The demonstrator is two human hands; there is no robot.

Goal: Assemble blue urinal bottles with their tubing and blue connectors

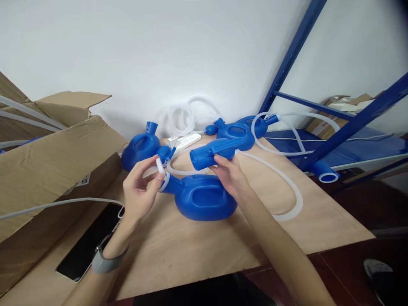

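Note:
A blue plastic urinal bottle (207, 202) with a built-in handle lies in front of me, its neck pointing left. My left hand (140, 185) is closed at that neck, with a short white tube piece (160, 165) pinched between thumb and fingers. A pale ring (165, 182) shows at the bottle's mouth beside my thumb. Above the bottle, my right hand (231, 172) grips a blue urinal funnel (207, 154), its wide open end facing left. A clear hose (293, 187) curves over the table from behind my right hand; where it joins is hidden.
More blue bottles (140, 146) with coiled hoses (181, 119) stand along the wall, near a white power strip (188, 141). At left are an open cardboard box (60, 165) and a phone (91, 242). A blue metal rack (287, 55) borders the table's right side; another blue funnel (325, 172) sticks out there.

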